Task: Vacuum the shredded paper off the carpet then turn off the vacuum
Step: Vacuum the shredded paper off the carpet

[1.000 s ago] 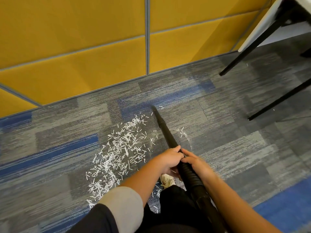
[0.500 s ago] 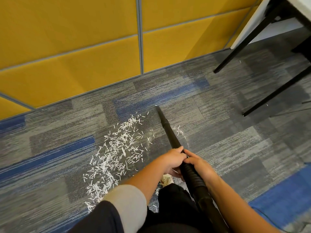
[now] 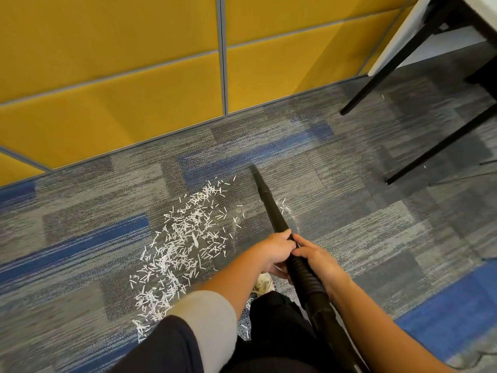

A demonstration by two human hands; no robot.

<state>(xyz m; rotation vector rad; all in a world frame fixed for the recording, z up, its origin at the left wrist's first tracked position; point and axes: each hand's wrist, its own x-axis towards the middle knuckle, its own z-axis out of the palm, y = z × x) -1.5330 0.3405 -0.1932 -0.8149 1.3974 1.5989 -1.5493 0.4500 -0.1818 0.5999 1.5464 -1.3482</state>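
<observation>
White shredded paper lies in a long diagonal patch on the grey and blue carpet, left of centre. A black vacuum wand slants up from my hands; its narrow tip rests on the carpet just beyond the patch's upper right end. A few strips lie right of the wand. My left hand grips the wand from the left where it meets the ribbed hose. My right hand grips the hose from the right. The vacuum body is out of view.
A yellow panelled wall runs along the carpet's far edge. Black table legs and a floor bar stand at the upper right under a white tabletop. My shoe and dark trousers show below the hands.
The wand tip has slid a little to the right, off the top of the paper patch. Both hands keep their grip. My view has shifted slightly.
</observation>
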